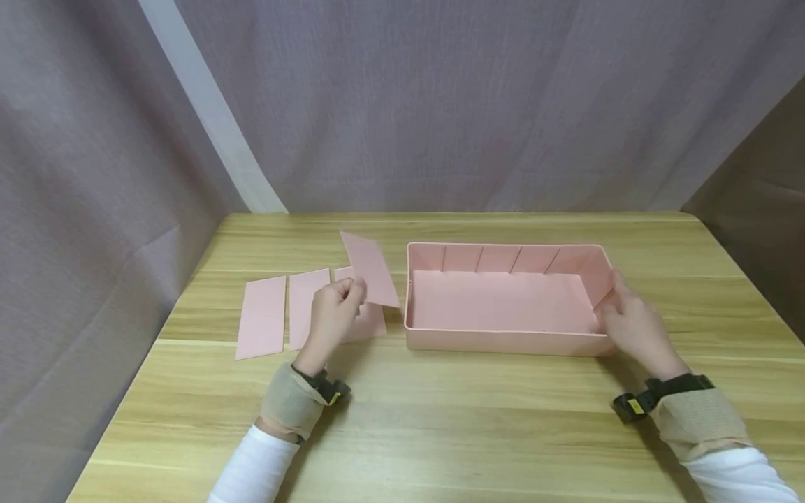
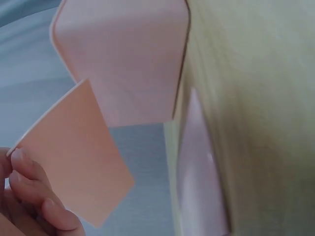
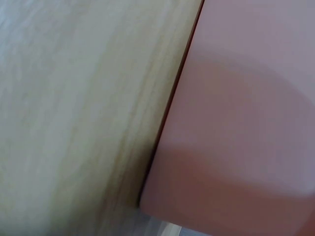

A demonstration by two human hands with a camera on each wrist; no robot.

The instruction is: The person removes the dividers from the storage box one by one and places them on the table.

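My left hand (image 1: 339, 307) pinches a thin pink rectangular panel (image 1: 374, 269) by its edge, tilted above the table just left of a long pink box. In the left wrist view the fingertips (image 2: 29, 169) hold that panel (image 2: 86, 157) at one corner region. The pink box (image 1: 503, 341) is topless, with upright grooves along its inner far wall. At its right end, my right hand (image 1: 638, 328) grips the end wall, fingers over the rim. A third loose panel (image 1: 367, 327) lies partly hidden beneath the held one. The right wrist view shows only the box's outer wall (image 3: 246, 123) and wood.
Two more pink panels (image 1: 260, 318) (image 1: 302, 307) lie flat in a row on the wooden table (image 1: 453, 426), left of my left hand. A grey curtain (image 1: 440, 105) hangs behind and at the left. Darker cloth (image 1: 755, 195) is at the right.
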